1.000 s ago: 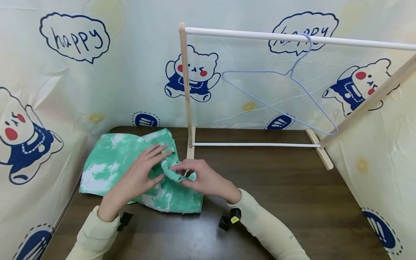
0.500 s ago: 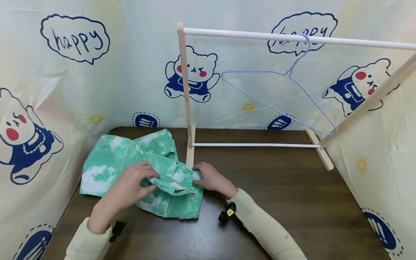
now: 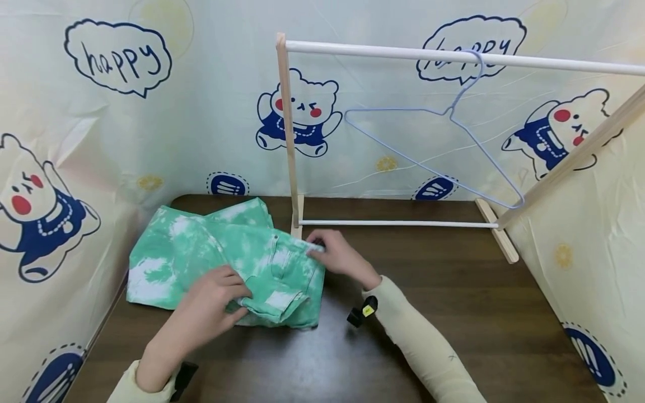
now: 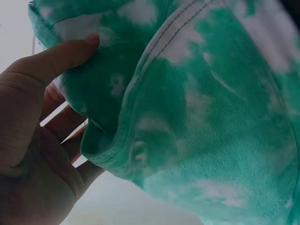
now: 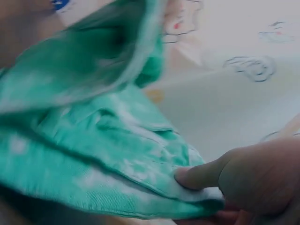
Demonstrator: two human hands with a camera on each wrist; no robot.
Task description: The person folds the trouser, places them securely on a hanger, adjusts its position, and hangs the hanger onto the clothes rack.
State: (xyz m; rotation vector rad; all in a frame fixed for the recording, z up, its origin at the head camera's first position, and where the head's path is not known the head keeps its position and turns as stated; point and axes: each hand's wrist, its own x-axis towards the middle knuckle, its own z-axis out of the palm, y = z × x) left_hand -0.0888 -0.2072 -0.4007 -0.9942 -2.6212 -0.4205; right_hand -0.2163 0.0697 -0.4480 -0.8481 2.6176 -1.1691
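A green and white tie-dyed denim garment (image 3: 201,246) lies partly folded on the left of the dark table, with stitched seams and a pocket showing. My left hand (image 3: 214,302) pinches a loose flap near its front edge. In the left wrist view, the thumb of my left hand (image 4: 37,126) lies over the cloth (image 4: 187,122) and the fingers are behind it. My right hand (image 3: 342,254) pinches the garment's upper right corner. In the right wrist view, the thumb of my right hand (image 5: 253,180) presses on that corner, with the fingers partly hidden underneath.
A rack with a white top rail (image 3: 383,50), wooden posts (image 3: 287,129) and a white lower bar (image 3: 393,223) stands at the back. From the rail hangs a blue wire hanger (image 3: 433,162). Printed cloth walls (image 3: 211,101) surround the brown table (image 3: 428,291).
Both hands first worked a bunched part of the cloth. My right hand has let go, moved right and taken the corner, drawing it outward; my left hand has shifted down to the front flap.
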